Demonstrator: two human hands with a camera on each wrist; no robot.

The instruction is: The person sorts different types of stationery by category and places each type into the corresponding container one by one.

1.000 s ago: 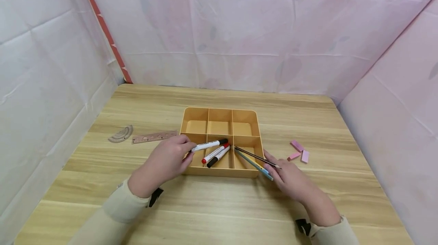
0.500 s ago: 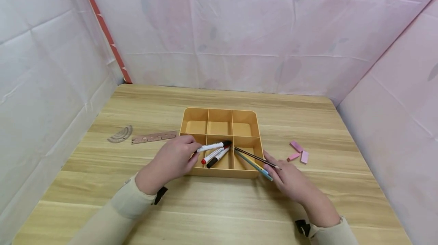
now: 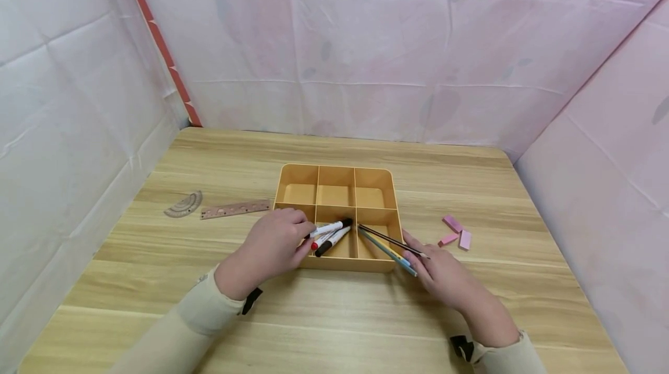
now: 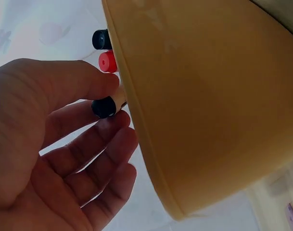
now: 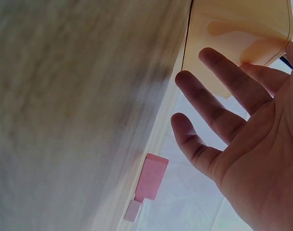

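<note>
My left hand (image 3: 269, 246) pinches a white whiteboard marker (image 3: 330, 228) between thumb and fingers; its black end shows in the left wrist view. The marker's capped far end lies over the front middle compartment of a yellow divided box (image 3: 345, 265). Beneath it, a red-capped marker (image 3: 315, 245) and a black-capped marker (image 3: 334, 239) lean across the compartment. My right hand (image 3: 444, 275) is at the box's right side, fingers extended along the wall in the right wrist view. Several pencils (image 3: 384, 250) slant out of the front right compartment, their ends by the right thumb.
A clear protractor (image 3: 184, 205) and a pinkish ruler (image 3: 235, 209) lie left of the box on the wooden table (image 3: 324, 322). To the right are three pink erasers (image 3: 452, 223). Cloth walls (image 3: 366, 49) enclose the back and sides.
My left hand has shifted rightward and slightly nearer, carrying the marker deeper over the front middle compartment. The right hand stays in place.
</note>
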